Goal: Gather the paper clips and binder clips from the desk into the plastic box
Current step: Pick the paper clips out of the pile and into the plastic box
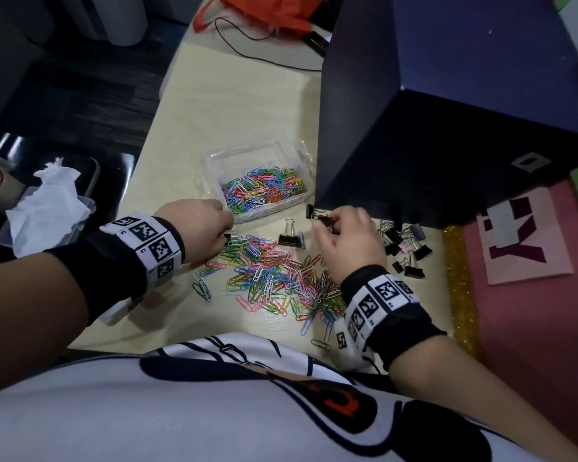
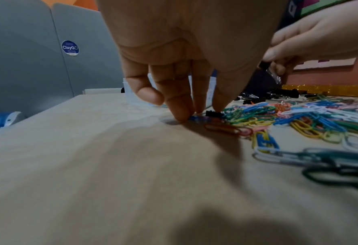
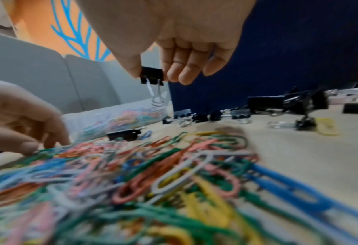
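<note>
right hand [image 3: 174, 54] pinches binder clip [image 3: 152, 76] above desk [image 2: 90, 165]; left hand [image 2: 184, 49] fingertips [image 2: 180, 114] pinching paper clips [image 2: 197, 118] beside plastic box [image 1: 214, 161]

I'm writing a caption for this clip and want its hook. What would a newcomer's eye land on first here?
First, the bright heap of coloured paper clips spread over the desk between the hands, with more already in the clear plastic box behind it. Next, the right hand pinching a black binder clip above the desk, with other binder clips scattered to its right. The left hand touches down at the heap's left edge.
</note>
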Demonstrator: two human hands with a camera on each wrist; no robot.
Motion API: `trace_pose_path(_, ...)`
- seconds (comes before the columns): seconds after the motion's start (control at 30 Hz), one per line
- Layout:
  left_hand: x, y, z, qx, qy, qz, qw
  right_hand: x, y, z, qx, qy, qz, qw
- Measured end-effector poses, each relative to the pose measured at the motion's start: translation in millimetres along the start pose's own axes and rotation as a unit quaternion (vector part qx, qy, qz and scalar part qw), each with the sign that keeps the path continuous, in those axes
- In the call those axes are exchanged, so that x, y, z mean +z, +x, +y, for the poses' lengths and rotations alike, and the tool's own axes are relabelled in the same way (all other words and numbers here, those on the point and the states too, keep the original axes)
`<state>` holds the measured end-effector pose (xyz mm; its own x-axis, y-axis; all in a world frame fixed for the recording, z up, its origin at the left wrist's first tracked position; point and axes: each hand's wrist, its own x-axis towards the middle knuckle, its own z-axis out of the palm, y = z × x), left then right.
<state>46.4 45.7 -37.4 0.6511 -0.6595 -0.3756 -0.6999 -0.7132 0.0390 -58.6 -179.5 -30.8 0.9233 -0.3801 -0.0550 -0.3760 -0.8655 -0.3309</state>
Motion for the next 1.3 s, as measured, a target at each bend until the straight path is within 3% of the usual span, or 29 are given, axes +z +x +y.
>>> trace_pose_path(0.1, 0.3, -0.8, -0.5, 0.003, 0.000, -0.013, 1.000, 2.3, 4.4, 6.2, 0.048, -0.084, -0.018, 0.995)
trace_pose_path(0.2, -1.0, -0.6, 0.5, 0.003, 0.014, -0.026, 1.000, 6.7, 4.7, -3.4, -0.017, -0.109, -0.046, 0.993)
trace_pose_path(0.3, -0.1, -0.6, 3.7, 0.003, 0.020, -0.029, 0.999, 12.7, 5.6, -21.4, -0.093, -0.092, -0.143, 0.981)
trace_pose_path(0.4, 0.8, -1.7, 3.9, 0.005, 0.011, -0.022, 1.000, 19.2, 3.9, -32.0, -0.123, -0.107, -0.212, 0.964)
trace_pose_path(0.5, 1.5, -3.5, 2.4, 0.011, -0.007, -0.026, 1.000, 23.3, 3.5, -31.4, -0.132, -0.115, -0.223, 0.959)
trace_pose_path(0.6, 1.6, -5.3, 4.3, 0.017, -0.013, -0.048, 0.999, 18.2, 2.0, -29.4, -0.116, -0.062, -0.203, 0.970)
trace_pose_path(0.7, 1.3, -4.2, 9.4, 0.020, 0.004, -0.051, 0.998, 8.8, -2.4, -24.6, -0.089, -0.023, -0.133, 0.987)
trace_pose_path(0.83, 1.8, -3.9, 15.9, 0.027, 0.017, -0.026, 0.999, -0.9, -1.9, -3.8, 0.013, -0.023, -0.047, 0.999)
trace_pose_path(0.97, 2.0, -5.3, 21.2, 0.039, 0.012, -0.007, 0.999, -2.6, 1.3, 19.2, 0.092, -0.079, -0.016, 0.992)
trace_pose_path(1.03, 1.3, -6.5, 23.9, 0.033, 0.011, -0.014, 0.999, -1.6, 1.1, 21.2, 0.058, -0.090, -0.027, 0.994)
trace_pose_path(1.17, 0.7, -4.3, 27.4, 0.024, 0.017, -0.022, 0.999, 9.7, 0.2, 7.3, -0.072, -0.090, -0.132, 0.985)
trace_pose_path(1.3, 1.3, -1.5, 29.1, 0.009, 0.035, -0.024, 0.999, 21.7, -15.2, -4.5, -0.123, -0.095, -0.196, 0.968)
